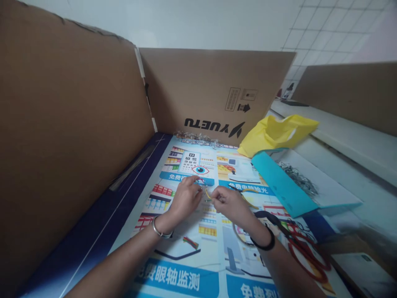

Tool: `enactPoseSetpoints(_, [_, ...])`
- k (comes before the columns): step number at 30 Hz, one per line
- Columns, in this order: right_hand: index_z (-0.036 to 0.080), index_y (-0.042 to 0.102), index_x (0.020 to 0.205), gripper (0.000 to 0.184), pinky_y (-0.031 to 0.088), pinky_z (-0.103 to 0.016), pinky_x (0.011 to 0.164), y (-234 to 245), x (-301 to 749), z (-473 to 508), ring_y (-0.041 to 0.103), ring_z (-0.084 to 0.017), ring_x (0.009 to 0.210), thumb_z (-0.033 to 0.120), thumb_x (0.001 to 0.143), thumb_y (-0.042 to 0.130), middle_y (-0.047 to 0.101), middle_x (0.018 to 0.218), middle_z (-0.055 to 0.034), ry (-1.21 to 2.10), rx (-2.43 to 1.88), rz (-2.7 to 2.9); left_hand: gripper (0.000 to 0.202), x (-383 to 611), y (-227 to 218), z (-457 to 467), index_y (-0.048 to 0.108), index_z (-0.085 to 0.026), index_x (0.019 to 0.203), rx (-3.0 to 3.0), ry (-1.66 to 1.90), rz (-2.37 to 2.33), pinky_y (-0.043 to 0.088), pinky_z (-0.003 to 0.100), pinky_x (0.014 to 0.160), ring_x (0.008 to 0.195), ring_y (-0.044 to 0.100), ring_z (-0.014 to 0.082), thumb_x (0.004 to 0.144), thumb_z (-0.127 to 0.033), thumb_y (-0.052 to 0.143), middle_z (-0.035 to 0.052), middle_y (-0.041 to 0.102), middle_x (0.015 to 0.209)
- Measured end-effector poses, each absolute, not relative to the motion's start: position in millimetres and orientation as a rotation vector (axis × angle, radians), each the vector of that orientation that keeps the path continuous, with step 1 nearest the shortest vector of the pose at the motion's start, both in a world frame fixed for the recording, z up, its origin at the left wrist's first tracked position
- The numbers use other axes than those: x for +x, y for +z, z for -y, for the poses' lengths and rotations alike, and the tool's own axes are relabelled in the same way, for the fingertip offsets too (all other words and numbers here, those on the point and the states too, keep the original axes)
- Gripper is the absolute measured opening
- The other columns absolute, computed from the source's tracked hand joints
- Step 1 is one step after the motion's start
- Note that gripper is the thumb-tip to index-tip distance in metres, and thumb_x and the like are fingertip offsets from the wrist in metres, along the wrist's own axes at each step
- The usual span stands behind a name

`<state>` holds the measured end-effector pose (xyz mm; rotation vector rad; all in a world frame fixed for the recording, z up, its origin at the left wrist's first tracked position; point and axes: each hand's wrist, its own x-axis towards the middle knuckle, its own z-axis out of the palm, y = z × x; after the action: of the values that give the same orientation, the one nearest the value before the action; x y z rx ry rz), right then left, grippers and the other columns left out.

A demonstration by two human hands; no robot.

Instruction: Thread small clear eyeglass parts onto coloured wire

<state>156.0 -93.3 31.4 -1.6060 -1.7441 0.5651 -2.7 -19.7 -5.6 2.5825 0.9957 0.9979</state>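
Note:
My left hand [185, 197] and my right hand [230, 201] meet over the middle of a printed poster [192, 265] that covers the table. Both hands are closed in a pinch on a small thin piece with a yellow part [207, 193] held between them. What the piece is I cannot make out. A metal bangle sits on my left wrist and a black band on my right wrist. A small bundle of coloured strands [190, 242] lies on the poster just below my left wrist.
Cardboard walls stand at the left [68, 124] and back [214, 91]. A row of small shiny pieces [195, 138] lies along the back wall. At the right are a yellow bag [276, 130], a teal sheet [285, 186] and a pile of metal pieces [299, 178].

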Motion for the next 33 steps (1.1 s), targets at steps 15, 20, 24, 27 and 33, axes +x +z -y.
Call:
enactPoseSetpoints(15, [0.018, 0.064, 0.077, 0.02, 0.043, -0.025, 0.068, 11.1, 156.9, 84.8, 0.06, -0.017, 0.074, 0.01, 0.082, 0.046, 0.068, 0.078, -0.0043, 0.139, -1.677, 1.974, 0.014, 4.2, -10.4, 32.6, 0.065, -0.016, 0.08, 2.645, 0.981, -1.001, 0.046, 0.044, 0.09, 0.105, 0.052, 0.0253, 0.082, -0.011, 0.051, 0.0097, 0.058, 0.115])
enactPoseSetpoints(20, [0.02, 0.063, 0.076, 0.018, 0.044, -0.025, 0.069, -0.6, 149.0, 81.7, 0.06, -0.016, 0.075, 0.01, 0.08, 0.049, 0.067, 0.079, -0.0027, 0.198, -1.599, 1.767, 0.014, 5.5, -14.7, 34.1, 0.064, -0.016, 0.082, 2.554, 1.007, -0.997, 0.047, 0.042, 0.091, 0.109, 0.051, 0.025, 0.082, -0.012, 0.051, 0.0104, 0.057, 0.116])
enactPoseSetpoints(24, [0.02, 0.064, 0.075, 0.02, 0.043, -0.025, 0.068, -3.0, 144.6, 81.5, 0.06, -0.016, 0.072, 0.009, 0.077, 0.048, 0.067, 0.078, -0.0016, 0.292, -1.622, 1.702, 0.016, 7.5, -20.2, 36.8, 0.063, -0.016, 0.082, 2.48, 0.992, -1.001, 0.045, 0.043, 0.096, 0.114, 0.049, 0.0244, 0.081, -0.007, 0.049, 0.0098, 0.055, 0.119])
enactPoseSetpoints(27, [0.02, 0.064, 0.074, 0.021, 0.042, -0.024, 0.066, -4.1, 143.4, 81.1, 0.06, -0.015, 0.07, 0.01, 0.077, 0.047, 0.067, 0.075, -0.0002, 0.343, -1.64, 1.668, 0.02, 9.2, -23.5, 38.5, 0.062, -0.015, 0.086, 2.454, 0.975, -0.98, 0.043, 0.043, 0.099, 0.116, 0.048, 0.0239, 0.078, -0.003, 0.048, 0.0105, 0.054, 0.121])
enactPoseSetpoints(33, [0.021, 0.066, 0.075, 0.019, 0.042, -0.024, 0.067, -4.8, 142.6, 79.9, 0.061, -0.015, 0.072, 0.015, 0.077, 0.048, 0.068, 0.077, 0.0005, 0.419, -1.648, 1.583, 0.034, 10.3, -25.4, 40.4, 0.059, -0.014, 0.097, 2.486, 0.951, -0.975, 0.041, 0.042, 0.102, 0.122, 0.045, 0.0238, 0.074, 0.003, 0.041, 0.0115, 0.05, 0.126])
